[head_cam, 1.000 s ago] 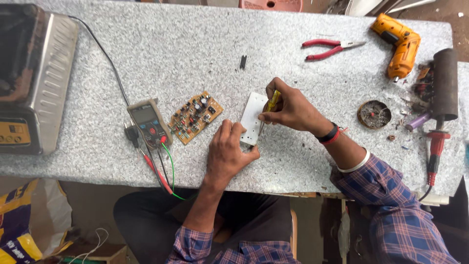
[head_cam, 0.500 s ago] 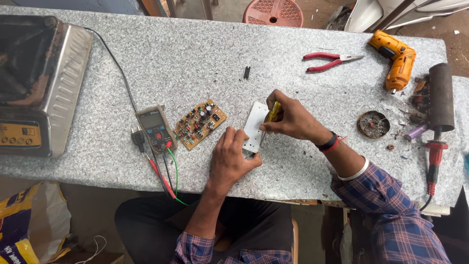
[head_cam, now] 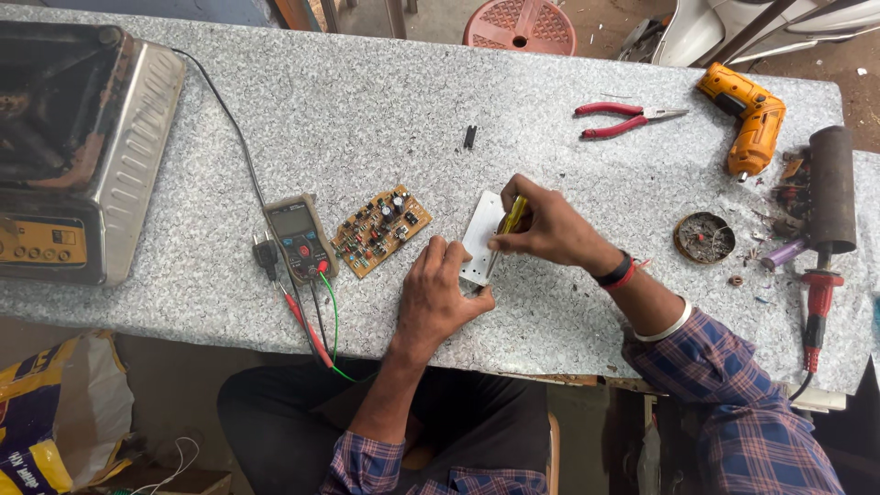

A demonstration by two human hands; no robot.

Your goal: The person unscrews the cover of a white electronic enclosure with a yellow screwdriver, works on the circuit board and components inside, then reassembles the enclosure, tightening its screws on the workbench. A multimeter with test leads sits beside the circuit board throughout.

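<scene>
Hands unmoved — right hand [head_cam: 541, 229] grips screwdriver [head_cam: 510, 220], left hand [head_cam: 440, 293] steadies white plate [head_cam: 478, 234].

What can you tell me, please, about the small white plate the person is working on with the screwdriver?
The small white rectangular plate looks like thin metal or plastic, with a few tiny holes near its lower edge. It lies flat, slightly tilted, on the grey speckled tabletop, right of the brown circuit board. The left hand presses on its lower end, hiding that part. The right hand holds a yellow-handled screwdriver with its shaft angled down onto the plate's right side.
</scene>
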